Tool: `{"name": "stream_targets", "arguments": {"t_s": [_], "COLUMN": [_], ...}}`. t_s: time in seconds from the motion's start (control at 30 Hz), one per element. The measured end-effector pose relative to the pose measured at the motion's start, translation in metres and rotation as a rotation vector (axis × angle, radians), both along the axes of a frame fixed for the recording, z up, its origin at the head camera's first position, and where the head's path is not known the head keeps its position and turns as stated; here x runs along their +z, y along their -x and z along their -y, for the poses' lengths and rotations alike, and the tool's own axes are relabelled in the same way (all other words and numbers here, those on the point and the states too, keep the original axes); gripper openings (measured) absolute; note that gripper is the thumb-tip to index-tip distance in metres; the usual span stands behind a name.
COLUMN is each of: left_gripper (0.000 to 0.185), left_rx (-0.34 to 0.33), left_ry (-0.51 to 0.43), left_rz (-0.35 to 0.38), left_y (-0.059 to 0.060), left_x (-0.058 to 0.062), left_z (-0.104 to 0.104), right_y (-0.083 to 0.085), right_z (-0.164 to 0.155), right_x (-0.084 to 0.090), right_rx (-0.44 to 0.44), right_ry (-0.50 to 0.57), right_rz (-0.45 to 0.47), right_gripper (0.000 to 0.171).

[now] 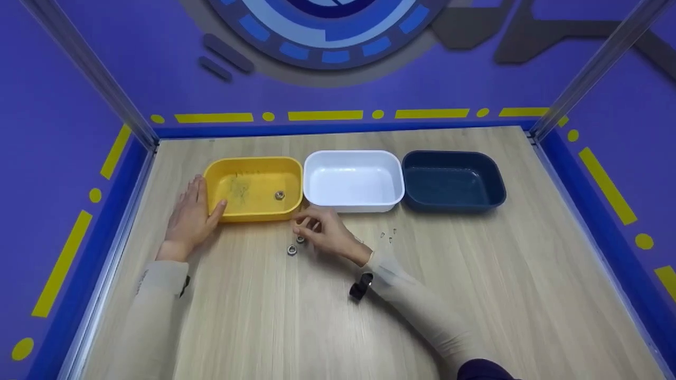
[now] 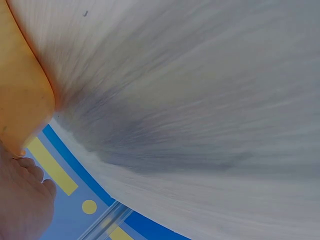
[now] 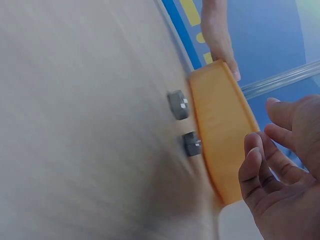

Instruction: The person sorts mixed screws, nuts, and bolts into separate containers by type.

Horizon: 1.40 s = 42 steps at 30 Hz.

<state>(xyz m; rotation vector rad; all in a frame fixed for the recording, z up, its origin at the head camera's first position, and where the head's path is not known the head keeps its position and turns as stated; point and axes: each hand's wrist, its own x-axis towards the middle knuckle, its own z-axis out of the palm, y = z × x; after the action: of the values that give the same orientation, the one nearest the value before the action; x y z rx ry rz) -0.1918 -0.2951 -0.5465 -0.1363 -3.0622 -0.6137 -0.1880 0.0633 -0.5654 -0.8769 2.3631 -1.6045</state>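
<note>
My left hand (image 1: pixel 191 214) rests against the left end of the yellow bin (image 1: pixel 253 217), its fingers extended along the wall and the thumb at the front rim. Inside that bin lies one metal nut (image 1: pixel 280 195). My right hand (image 1: pixel 326 232) hovers by the bin's front right corner, fingers loosely bent, with nothing visible between them in the right wrist view. Below its fingertips, two hex nuts lie on the table: one nut (image 1: pixel 292 250) in plain sight, the other nut (image 1: pixel 300 239) close under the fingers.
A white bin (image 1: pixel 354 207) and a dark blue bin (image 1: pixel 454 208) continue the row to the right of the yellow one. Three tiny metal pieces (image 1: pixel 391 240) lie on the wooden table (image 1: pixel 475 295) before them. Purple panels (image 1: pixel 338 100) enclose the back and sides.
</note>
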Motion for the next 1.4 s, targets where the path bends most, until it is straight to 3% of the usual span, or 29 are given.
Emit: {"name": "stream_targets", "arguments": {"t_s": [0.33,0.77,1.03,1.4], "left_gripper": [0.091,0.091,0.092,0.091], "left_rx": [-0.004,0.006,0.011,0.003], "left_ry": [-0.021,-0.005,-0.003,-0.027], "left_rz": [-0.004,-0.019,-0.014,-0.021], "left_y": [0.000,0.000,0.001,0.000], "left_x": [-0.001,-0.004,-0.002,-0.004], "left_z": [0.000,0.000,-0.001,0.000], "right_y": [-0.006,-0.007,-0.005,-0.006], "right_z": [-0.005,-0.006,-0.007,-0.003], "right_x": [-0.017,-0.028,-0.030,-0.028], "right_rx": [-0.023,-0.002,0.011,0.005], "right_ry": [-0.029,-0.083,-0.132,-0.247], "right_rz": [0.029,-0.017,0.009,-0.036], "right_gripper": [0.032,0.031,0.033,0.036]}}
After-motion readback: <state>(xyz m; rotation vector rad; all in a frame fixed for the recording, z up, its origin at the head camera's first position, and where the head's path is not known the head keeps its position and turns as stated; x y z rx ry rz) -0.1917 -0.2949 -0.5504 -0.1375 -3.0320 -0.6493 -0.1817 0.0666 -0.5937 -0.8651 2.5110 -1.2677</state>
